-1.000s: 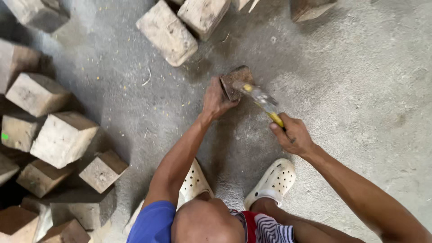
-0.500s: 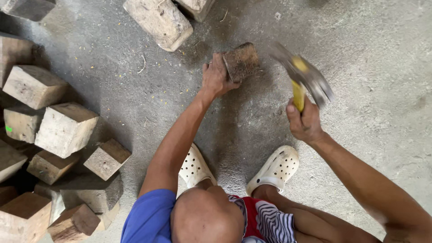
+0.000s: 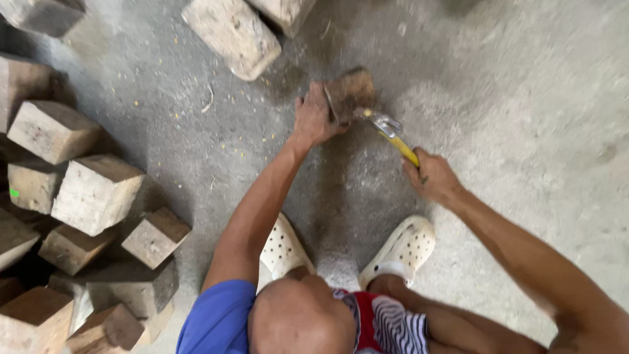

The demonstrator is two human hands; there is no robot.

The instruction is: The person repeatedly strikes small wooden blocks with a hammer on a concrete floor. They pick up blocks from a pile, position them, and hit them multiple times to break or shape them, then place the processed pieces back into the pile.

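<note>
The left hand grips a brown wood block on the floor. The right hand, just beside the block, has its fingers closed around a yellow-handled hammer; its head seems to touch the block.

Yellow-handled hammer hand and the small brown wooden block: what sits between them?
In the head view, only the yellow-handled hammer spans from the right hand to the small brown wooden block, its metal head against the block; beneath it is dusty concrete floor.

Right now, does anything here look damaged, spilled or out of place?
Small yellow grains lie scattered on the dusty concrete floor. The wooden blocks sit in a loose, tilted heap. The left hand steadies a dark block right beside the hammer head.
</note>
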